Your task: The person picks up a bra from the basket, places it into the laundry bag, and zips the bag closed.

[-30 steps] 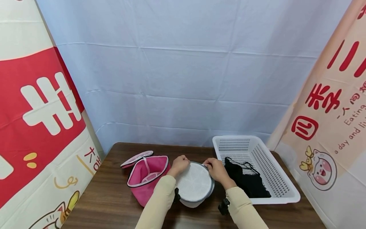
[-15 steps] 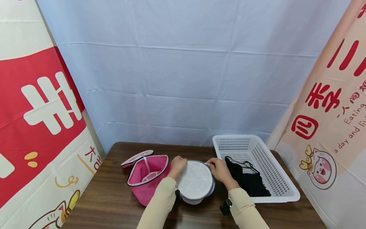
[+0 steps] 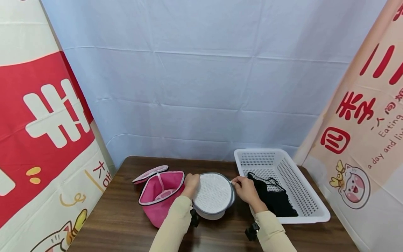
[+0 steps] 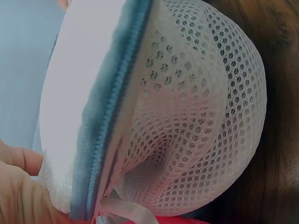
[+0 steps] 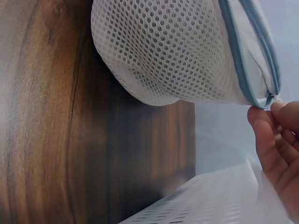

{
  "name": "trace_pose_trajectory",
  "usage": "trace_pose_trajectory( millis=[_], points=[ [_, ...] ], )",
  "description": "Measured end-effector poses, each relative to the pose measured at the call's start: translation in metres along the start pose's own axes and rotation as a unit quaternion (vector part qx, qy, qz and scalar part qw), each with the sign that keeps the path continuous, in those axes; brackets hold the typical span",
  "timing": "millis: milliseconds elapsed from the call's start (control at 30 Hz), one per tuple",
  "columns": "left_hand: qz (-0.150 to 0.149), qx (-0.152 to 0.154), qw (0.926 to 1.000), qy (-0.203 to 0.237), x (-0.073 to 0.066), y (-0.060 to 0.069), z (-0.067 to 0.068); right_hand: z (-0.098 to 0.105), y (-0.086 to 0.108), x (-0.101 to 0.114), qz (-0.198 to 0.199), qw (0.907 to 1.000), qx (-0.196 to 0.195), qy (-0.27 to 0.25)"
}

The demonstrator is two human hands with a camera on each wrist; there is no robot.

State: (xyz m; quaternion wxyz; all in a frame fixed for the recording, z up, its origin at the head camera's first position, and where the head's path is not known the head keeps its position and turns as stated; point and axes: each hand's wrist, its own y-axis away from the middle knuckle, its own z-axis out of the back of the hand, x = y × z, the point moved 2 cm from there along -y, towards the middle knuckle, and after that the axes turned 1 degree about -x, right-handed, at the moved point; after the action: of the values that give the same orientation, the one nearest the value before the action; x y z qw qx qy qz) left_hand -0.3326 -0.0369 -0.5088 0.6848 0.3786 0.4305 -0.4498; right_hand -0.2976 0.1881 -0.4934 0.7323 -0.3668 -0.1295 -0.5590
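Note:
A round white mesh laundry bag [image 3: 214, 193] with a grey-blue zip around its lid stands on the table between my hands. My left hand [image 3: 191, 184] grips the left edge of the lid. In the left wrist view the zip [image 4: 110, 116] runs along the rim, with a white strap near its lower end. My right hand [image 3: 246, 190] pinches the zip pull [image 5: 276, 98] at the bag's right rim. Beside that pull, the right wrist view shows the two zip edges parted. What the bag contains is hidden.
A pink bag [image 3: 158, 213] stands left of the mesh bag, its lid [image 3: 151, 174] folded back and something pink inside. At right, a white perforated basket [image 3: 315, 218] holds a black garment [image 3: 277, 203]. The wooden table [image 3: 122, 210] meets a pale cloth backdrop.
My right hand has moved right and slightly nearer along the rim with the zip pull. The left hand has shifted left along the lid's edge, and the lid has shifted slightly away from me.

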Motion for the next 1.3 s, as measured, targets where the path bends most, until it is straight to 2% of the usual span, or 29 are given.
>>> trace_pose_trajectory(
  millis=[133,333,500,633,733,833,933,1100,1200,1300],
  points=[
    [-0.019,-0.006,0.9996,-0.018,-0.004,0.004,0.002,-0.001,-0.001,-0.001,0.007,0.9999,-0.012,0.001],
    [-0.076,-0.012,0.9948,-0.068,-0.005,0.008,0.001,-0.002,-0.002,0.001,0.014,0.9995,-0.027,0.000],
    [-0.106,-0.037,0.9887,-0.099,-0.010,0.013,-0.002,-0.002,-0.003,-0.001,0.019,0.9993,-0.031,-0.002],
    [-0.127,-0.046,0.9795,-0.150,-0.017,0.019,-0.008,-0.004,-0.007,-0.004,0.023,0.9992,-0.032,0.003],
    [-0.158,-0.043,0.9681,-0.190,-0.025,0.023,-0.013,-0.005,-0.011,-0.004,0.027,0.9990,-0.035,0.003],
    [-0.195,-0.039,0.9571,-0.211,-0.035,0.026,-0.017,-0.005,-0.014,-0.004,0.033,0.9989,-0.033,0.001],
    [-0.234,-0.009,0.9449,-0.229,-0.043,0.027,-0.022,-0.005,-0.014,-0.003,0.033,0.9990,-0.031,-0.004],
    [-0.298,0.056,0.9144,-0.268,-0.047,0.022,-0.031,-0.006,-0.015,-0.001,0.046,0.9984,-0.029,-0.015],
    [-0.318,0.086,0.8956,-0.299,-0.047,0.019,-0.033,-0.008,-0.017,0.000,0.063,0.9973,-0.029,-0.023],
    [-0.323,0.111,0.8805,-0.329,-0.046,0.018,-0.033,-0.008,-0.017,0.002,0.068,0.9969,-0.024,-0.031]
  ],
)
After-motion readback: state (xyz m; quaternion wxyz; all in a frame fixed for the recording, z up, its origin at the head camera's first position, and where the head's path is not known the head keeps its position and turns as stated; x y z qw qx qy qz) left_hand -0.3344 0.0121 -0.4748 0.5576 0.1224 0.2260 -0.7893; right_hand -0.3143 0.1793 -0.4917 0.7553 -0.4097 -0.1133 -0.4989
